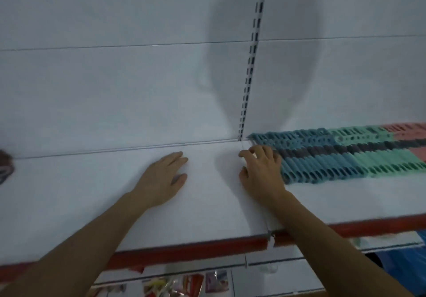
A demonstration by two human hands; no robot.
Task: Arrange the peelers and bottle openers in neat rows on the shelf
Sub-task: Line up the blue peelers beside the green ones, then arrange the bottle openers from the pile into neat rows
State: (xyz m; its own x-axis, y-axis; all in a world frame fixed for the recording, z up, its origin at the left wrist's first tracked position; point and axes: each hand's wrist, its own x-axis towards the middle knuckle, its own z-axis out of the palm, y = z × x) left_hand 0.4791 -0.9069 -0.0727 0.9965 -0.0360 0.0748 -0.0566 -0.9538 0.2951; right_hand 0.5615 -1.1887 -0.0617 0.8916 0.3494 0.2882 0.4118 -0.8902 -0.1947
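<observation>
Your left hand point(161, 179) lies released on the white shelf point(92, 193); your right hand point(260, 170) curls against ribbed blue peelers point(311, 165), grip unclear

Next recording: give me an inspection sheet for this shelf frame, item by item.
Surface: white shelf with a red front edge.
Job's things: blue pieces, green pieces and pink pieces packed in tight rows on the right.
Clutter: dark object at the left frame edge, blurred.
Hands: left hand flat on the shelf; right hand at the rows' left end, fingers curled against the blue pieces, grip unclear.
Cables: nothing seen.
Surroundings: slotted upright on the back panel; packets on a lower shelf.
</observation>
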